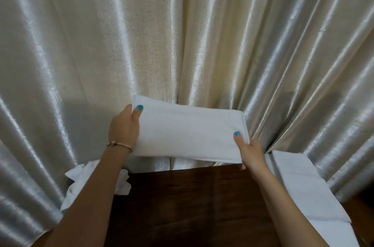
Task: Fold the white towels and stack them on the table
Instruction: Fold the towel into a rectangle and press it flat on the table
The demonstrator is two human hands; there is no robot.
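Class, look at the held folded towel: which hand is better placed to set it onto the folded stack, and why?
Probably the right hand. It grips the folded towel at the end nearest the folded stack on the table's right side; the left hand sits above the unfolded pile.

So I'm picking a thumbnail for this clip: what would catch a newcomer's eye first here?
First, the folded white towel held up mid-frame, gripped at its ends by the left hand and right hand, thumbnails painted teal. Behind it, the shiny cream curtain fills most of the view. Below lies the dark wooden table, with crumpled towels at its left edge and folded towels at its right.
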